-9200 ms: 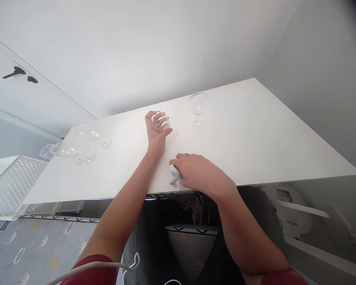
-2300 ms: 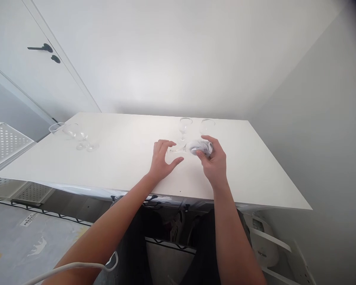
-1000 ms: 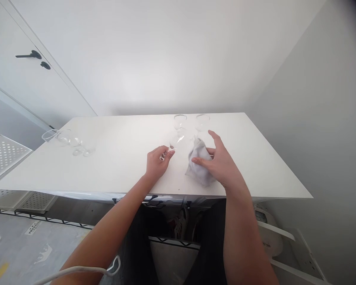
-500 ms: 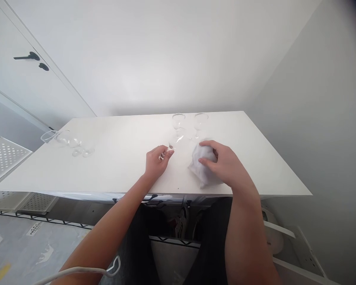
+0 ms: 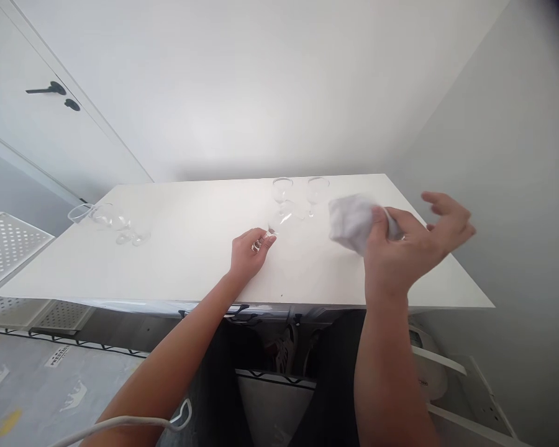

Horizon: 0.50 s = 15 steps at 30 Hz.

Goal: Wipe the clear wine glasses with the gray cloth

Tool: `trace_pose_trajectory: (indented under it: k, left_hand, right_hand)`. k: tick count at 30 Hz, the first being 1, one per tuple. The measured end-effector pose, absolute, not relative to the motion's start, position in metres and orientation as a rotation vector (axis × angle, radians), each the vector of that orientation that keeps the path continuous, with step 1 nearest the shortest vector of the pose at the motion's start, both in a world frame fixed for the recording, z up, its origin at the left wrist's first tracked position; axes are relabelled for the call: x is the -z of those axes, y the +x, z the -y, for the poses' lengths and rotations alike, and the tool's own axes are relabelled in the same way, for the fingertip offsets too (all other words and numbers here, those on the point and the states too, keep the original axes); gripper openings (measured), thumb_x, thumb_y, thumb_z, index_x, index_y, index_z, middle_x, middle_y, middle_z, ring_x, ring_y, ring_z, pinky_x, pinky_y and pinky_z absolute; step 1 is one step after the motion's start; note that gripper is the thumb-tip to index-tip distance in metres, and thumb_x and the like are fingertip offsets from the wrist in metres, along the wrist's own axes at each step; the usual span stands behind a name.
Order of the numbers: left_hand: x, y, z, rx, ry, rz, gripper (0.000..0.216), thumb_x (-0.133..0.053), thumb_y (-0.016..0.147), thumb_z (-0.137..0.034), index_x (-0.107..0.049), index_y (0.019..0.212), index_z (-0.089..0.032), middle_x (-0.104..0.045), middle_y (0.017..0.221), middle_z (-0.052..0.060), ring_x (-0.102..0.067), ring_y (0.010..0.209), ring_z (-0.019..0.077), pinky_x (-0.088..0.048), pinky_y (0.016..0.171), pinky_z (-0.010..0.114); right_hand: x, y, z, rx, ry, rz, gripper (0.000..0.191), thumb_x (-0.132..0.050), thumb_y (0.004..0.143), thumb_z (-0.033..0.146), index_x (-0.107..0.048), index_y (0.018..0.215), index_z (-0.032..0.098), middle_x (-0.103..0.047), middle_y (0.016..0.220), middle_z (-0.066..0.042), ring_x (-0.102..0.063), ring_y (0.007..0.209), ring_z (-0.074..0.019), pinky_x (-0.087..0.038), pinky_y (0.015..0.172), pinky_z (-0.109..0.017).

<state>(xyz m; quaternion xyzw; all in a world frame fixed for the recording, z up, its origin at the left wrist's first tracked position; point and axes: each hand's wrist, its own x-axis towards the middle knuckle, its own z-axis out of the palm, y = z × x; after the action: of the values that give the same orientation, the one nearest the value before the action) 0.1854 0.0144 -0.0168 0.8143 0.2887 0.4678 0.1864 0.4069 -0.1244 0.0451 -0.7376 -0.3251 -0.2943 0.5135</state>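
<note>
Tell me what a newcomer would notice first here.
The right hand holds a crumpled white cloth above the right side of the white table. The left hand pinches the foot of a clear glass at mid-table, just in front of two upright glasses near the far edge.

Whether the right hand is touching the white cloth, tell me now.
Touching. The head view shows the right hand gripping the bunched white cloth, thumb pressed into it; the left hand pinches a lying glass.
</note>
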Motion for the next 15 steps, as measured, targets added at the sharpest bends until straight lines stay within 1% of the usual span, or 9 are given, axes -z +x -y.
trace_pose_trajectory:
  k: [2,3,4,5,6,8,10,12,15]
  left_hand:
    - [0.018,0.186,-0.014,-1.334,2.287,-0.792,0.035,-0.062,0.099,-0.039,-0.056,0.071,-0.020,-0.056,0.061,-0.003,-0.049,0.056,0.0099,-0.038,0.055,0.023]
    - [0.018,0.185,-0.014,-1.341,2.286,-0.773,0.035,-0.062,0.099,-0.039,-0.057,0.071,-0.020,-0.057,0.061,-0.003,-0.049,0.056,0.0099,-0.039,0.055,0.023]
    - [0.019,0.185,-0.014,-1.337,2.288,-0.742,0.034,-0.062,0.099,-0.039,-0.057,0.071,-0.020,-0.058,0.062,-0.002,-0.050,0.057,0.0101,-0.040,0.055,0.024]
    - [0.020,0.185,-0.015,-1.318,2.296,-0.701,0.034,-0.062,0.099,-0.039,-0.058,0.072,-0.020,-0.061,0.064,-0.001,-0.052,0.058,0.0105,-0.041,0.056,0.024]
    - [0.020,0.185,-0.015,-1.286,2.312,-0.651,0.033,-0.062,0.099,-0.040,-0.059,0.073,-0.020,-0.063,0.066,-0.001,-0.054,0.060,0.0111,-0.042,0.057,0.024]
    - [0.020,0.184,-0.015,-1.202,2.344,-0.546,0.034,-0.062,0.099,-0.042,-0.061,0.074,-0.020,-0.064,0.067,0.001,-0.055,0.061,0.0121,-0.043,0.057,0.025]
    - [0.019,0.182,-0.015,-1.134,2.331,-0.459,0.037,-0.061,0.099,-0.044,-0.062,0.071,-0.019,-0.063,0.064,0.001,-0.054,0.058,0.0123,-0.041,0.055,0.026]
    - [0.017,0.181,-0.015,-1.078,2.249,-0.412,0.041,-0.058,0.100,-0.045,-0.063,0.069,-0.019,-0.062,0.060,0.001,-0.055,0.057,0.0124,-0.042,0.055,0.026]
    - [0.013,0.179,-0.014,-0.987,2.084,-0.420,0.045,-0.056,0.101,-0.048,-0.066,0.069,-0.018,-0.064,0.060,0.002,-0.058,0.058,0.0132,-0.044,0.057,0.027]
  right_hand:
    - [-0.040,0.400,0.116,0.516,-1.726,0.664,0.019,-0.064,0.095,0.035,-0.069,0.085,0.020,-0.067,0.103,-0.010,-0.059,0.095,-0.0251,-0.047,0.084,-0.042]
    - [-0.036,0.393,0.110,0.343,-1.699,0.615,0.020,-0.061,0.097,0.035,-0.066,0.085,0.020,-0.064,0.089,-0.006,-0.058,0.084,-0.0221,-0.047,0.079,-0.039]
    - [-0.033,0.385,0.103,0.141,-1.652,0.576,0.021,-0.060,0.097,0.036,-0.063,0.083,0.021,-0.061,0.081,-0.003,-0.056,0.078,-0.0203,-0.046,0.076,-0.037]
    - [-0.029,0.375,0.096,-0.093,-1.556,0.545,0.022,-0.059,0.097,0.037,-0.061,0.082,0.022,-0.058,0.077,-0.001,-0.054,0.074,-0.0186,-0.046,0.072,-0.035]
    - [-0.027,0.365,0.089,-0.352,-1.396,0.512,0.024,-0.059,0.097,0.040,-0.059,0.080,0.022,-0.057,0.077,0.000,-0.054,0.073,-0.0173,-0.046,0.070,-0.033]
    - [-0.025,0.347,0.079,-0.779,-1.010,0.466,0.023,-0.063,0.093,0.041,-0.058,0.079,0.023,-0.060,0.084,0.000,-0.058,0.078,-0.0169,-0.049,0.071,-0.031]
    - [-0.026,0.334,0.073,-1.029,-0.710,0.427,0.019,-0.063,0.092,0.039,-0.062,0.084,0.023,-0.063,0.090,-0.001,-0.060,0.083,-0.0177,-0.051,0.074,-0.032]
    - [-0.028,0.329,0.072,-1.116,-0.567,0.387,0.016,-0.060,0.093,0.036,-0.062,0.084,0.023,-0.063,0.088,-0.001,-0.059,0.081,-0.0175,-0.052,0.075,-0.032]
    - [-0.029,0.331,0.074,-1.108,-0.596,0.426,0.016,-0.059,0.093,0.036,-0.061,0.084,0.024,-0.062,0.085,-0.001,-0.058,0.080,-0.0181,-0.052,0.075,-0.033]
